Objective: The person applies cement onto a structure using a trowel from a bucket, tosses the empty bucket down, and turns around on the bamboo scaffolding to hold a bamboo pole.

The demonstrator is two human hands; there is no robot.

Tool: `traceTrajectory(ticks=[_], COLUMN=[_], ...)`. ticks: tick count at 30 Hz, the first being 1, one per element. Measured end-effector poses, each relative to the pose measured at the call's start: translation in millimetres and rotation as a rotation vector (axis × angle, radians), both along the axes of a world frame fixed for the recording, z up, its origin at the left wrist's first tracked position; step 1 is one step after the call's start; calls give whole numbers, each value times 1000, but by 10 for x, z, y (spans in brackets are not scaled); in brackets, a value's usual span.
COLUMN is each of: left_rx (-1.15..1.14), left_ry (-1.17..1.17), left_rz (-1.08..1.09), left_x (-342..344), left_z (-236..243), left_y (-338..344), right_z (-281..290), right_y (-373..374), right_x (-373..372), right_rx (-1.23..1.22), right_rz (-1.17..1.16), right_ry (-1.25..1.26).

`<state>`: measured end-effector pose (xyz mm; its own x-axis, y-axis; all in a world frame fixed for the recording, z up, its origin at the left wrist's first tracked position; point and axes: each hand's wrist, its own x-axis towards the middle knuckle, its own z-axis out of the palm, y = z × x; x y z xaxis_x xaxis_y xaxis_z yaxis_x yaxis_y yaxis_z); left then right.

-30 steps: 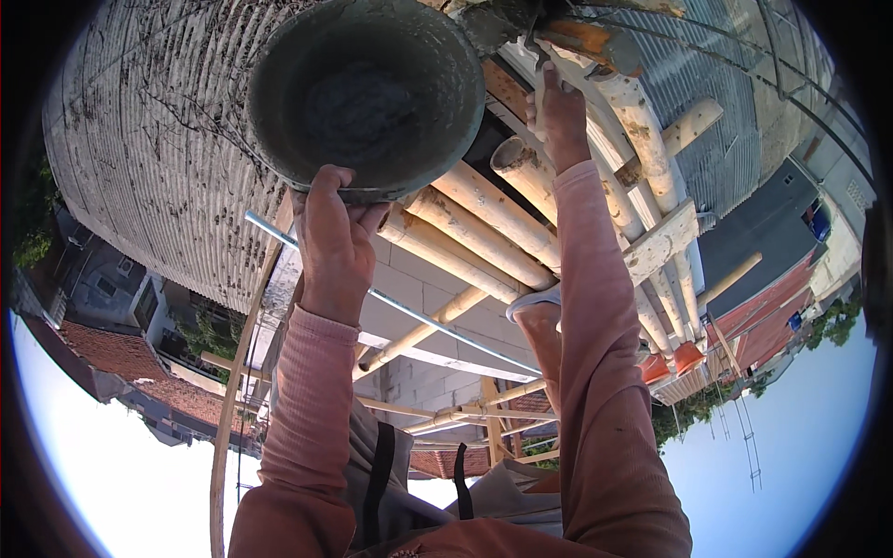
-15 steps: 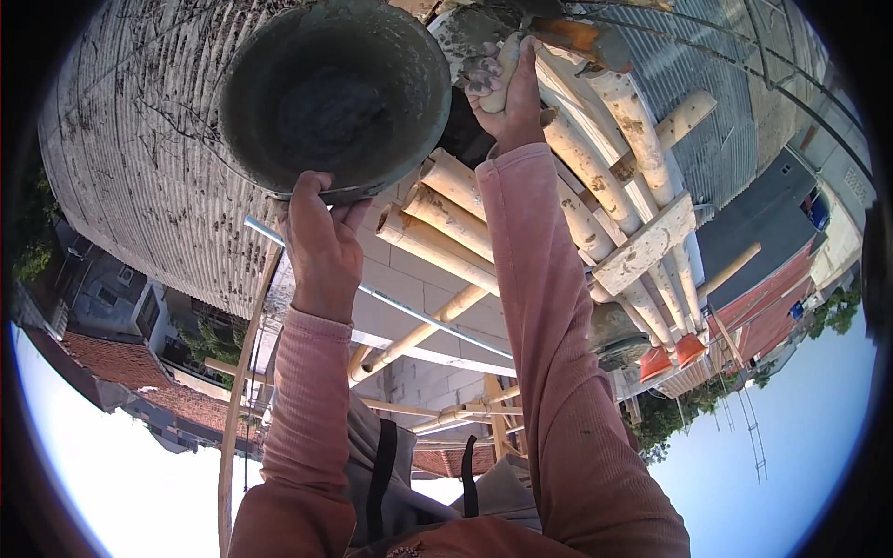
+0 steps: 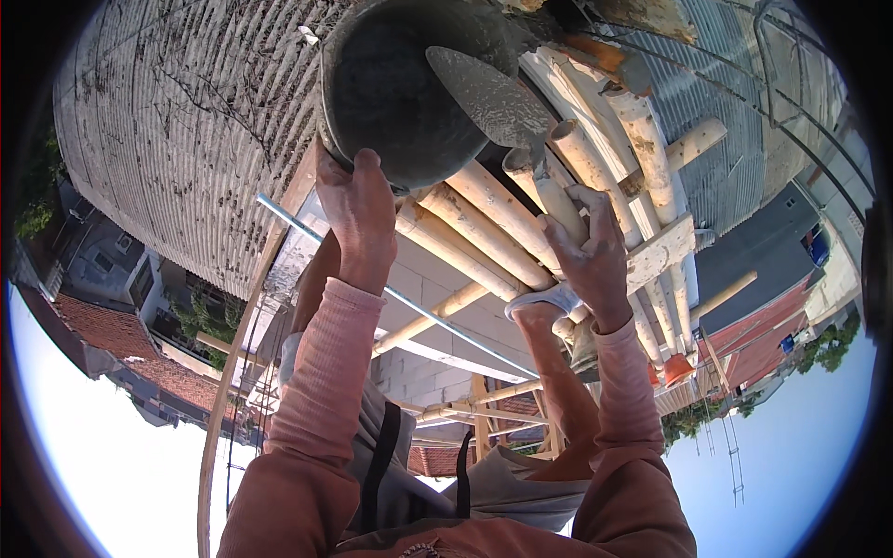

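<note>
1. the left hand (image 3: 358,209) grips the near rim of a round grey mortar pan (image 3: 409,88), fingers curled over the edge, and holds it tilted so that its inside faces the camera.
2. the pan sits at the top middle of the view, against a ribbed grey roof sheet (image 3: 186,139) on its left and a row of pale bamboo poles (image 3: 502,219) on its right.
3. the right hand (image 3: 586,256) is closed around the pale handle of a trowel (image 3: 493,98); the handle runs up from the fist.
4. the trowel's pointed metal blade, smeared with grey mortar, lies over the open mouth of the pan, tip toward the upper left.
5. both sleeves are pink; the right forearm rises steeply from the lower edge, the left one just beside it.
6. a thin metal rod (image 3: 391,293) crosses behind the left wrist, running from the roof edge down to the right.
7. a foot in a light sandal (image 3: 539,302) rests on the poles just below the right hand.
8. red tiled roofs (image 3: 102,339) and bright sky fill the lower rim.
</note>
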<state>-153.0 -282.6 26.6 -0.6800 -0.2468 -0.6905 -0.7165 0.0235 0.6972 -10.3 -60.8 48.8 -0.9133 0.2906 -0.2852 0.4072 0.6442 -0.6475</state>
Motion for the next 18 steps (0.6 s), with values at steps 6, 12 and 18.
traceTrajectory(ticks=[6, 12, 18], left_rx=[-171, -217, -294], left_ry=[63, 176, 114], left_rz=[-244, -271, -314], left_x=[-18, -4, 70], left_z=[-4, 10, 2], left_y=[50, 6, 81], right_z=[-407, -318, -416], right_y=[-213, -161, -37], right_x=[-611, -325, -547], right_rx=[147, 224, 282], right_rz=[153, 433, 301], right_ry=[9, 179, 116])
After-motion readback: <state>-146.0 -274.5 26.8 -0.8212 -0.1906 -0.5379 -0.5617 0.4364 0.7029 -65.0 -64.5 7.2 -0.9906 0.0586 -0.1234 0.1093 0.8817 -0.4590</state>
